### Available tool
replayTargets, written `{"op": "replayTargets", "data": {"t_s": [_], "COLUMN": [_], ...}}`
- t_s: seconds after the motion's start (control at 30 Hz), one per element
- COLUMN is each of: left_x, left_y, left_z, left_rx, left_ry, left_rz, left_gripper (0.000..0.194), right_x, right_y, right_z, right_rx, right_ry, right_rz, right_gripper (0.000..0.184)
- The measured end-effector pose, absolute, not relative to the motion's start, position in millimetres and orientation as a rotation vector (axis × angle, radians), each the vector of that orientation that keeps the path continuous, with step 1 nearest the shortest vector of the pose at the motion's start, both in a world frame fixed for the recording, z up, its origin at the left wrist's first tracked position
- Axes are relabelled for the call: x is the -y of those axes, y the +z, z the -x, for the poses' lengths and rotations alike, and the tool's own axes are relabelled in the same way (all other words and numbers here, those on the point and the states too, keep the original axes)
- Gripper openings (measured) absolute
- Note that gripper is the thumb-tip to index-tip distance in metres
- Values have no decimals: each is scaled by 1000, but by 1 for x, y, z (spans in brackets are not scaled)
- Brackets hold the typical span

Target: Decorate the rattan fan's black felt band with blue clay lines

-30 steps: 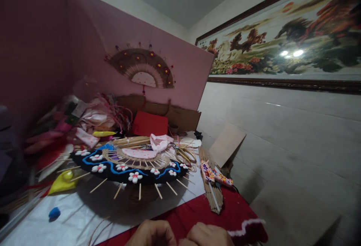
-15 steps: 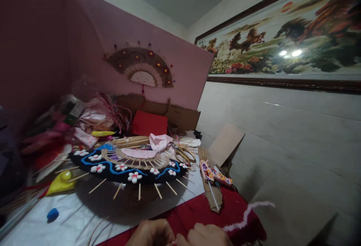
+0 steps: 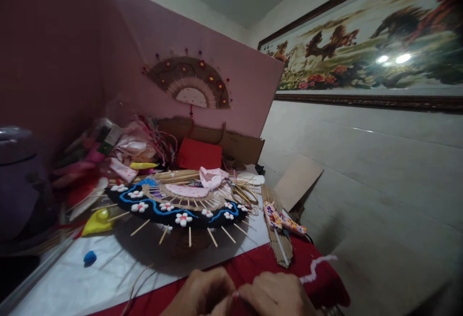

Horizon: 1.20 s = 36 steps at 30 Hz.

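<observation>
At the bottom edge my left hand [image 3: 208, 289] is closed, thumb and fingers pinched together. Facing it, my right hand [image 3: 277, 293] is closed too, its fingertips meeting the left ones. Between them shows a tiny red and whitish bit [image 3: 236, 295], too small to name. A fuzzy pale pink pipe cleaner [image 3: 315, 268] trails out from behind my right hand, over the red cloth; its other end is hidden. Beyond my hands lies a black fan [image 3: 166, 217] with white clay flowers, blue wavy lines and wooden sticks poking out.
Gold-handled scissors [image 3: 243, 193] lie right of the fan. A corrugated cardboard strip [image 3: 280, 246] with flowered fabric rests on the red cloth [image 3: 325, 284]. Blue clay [image 3: 90, 257] and a yellow packet [image 3: 98, 223] sit left. A brown fan [image 3: 191, 82] hangs on the pink board.
The view has shifted, so the scene sits further right and slightly higher. Both hands stay pinched together and show more. The pipe cleaner's free end has drawn left, closer to my right hand.
</observation>
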State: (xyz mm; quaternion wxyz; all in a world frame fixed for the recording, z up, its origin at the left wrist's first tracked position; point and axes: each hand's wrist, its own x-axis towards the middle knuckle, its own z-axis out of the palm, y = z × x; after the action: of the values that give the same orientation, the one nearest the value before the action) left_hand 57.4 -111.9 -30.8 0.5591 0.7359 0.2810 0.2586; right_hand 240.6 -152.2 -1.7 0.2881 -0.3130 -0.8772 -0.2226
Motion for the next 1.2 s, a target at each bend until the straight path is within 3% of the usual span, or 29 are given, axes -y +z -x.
{"op": "replayTargets", "data": {"t_s": [0.17,0.4,0.8,1.0,1.2], "left_x": [122,120,123,119,117], "left_y": [-5,-14,-14,-17,-14], "left_z": [-49,-46,-45,-44,-39], "left_rx": [-665,-646,-604,-595,-599], "left_ry": [820,904,859,801,918], "left_rz": [-1896,-1941,-1909,-1538,-1738], "left_gripper": [30,25,31,37,31], "right_x": [160,164,166,158,154], "right_y": [12,14,19,19,17], "right_z": [-231,-225,-224,-221,-219], "right_rx": [2364,2304,2344,2306,2145], "right_ry": [-416,-391,-480,-546,-602], "right_rz": [941,973,886,804,828], "right_gripper": [27,19,23,25,28]}}
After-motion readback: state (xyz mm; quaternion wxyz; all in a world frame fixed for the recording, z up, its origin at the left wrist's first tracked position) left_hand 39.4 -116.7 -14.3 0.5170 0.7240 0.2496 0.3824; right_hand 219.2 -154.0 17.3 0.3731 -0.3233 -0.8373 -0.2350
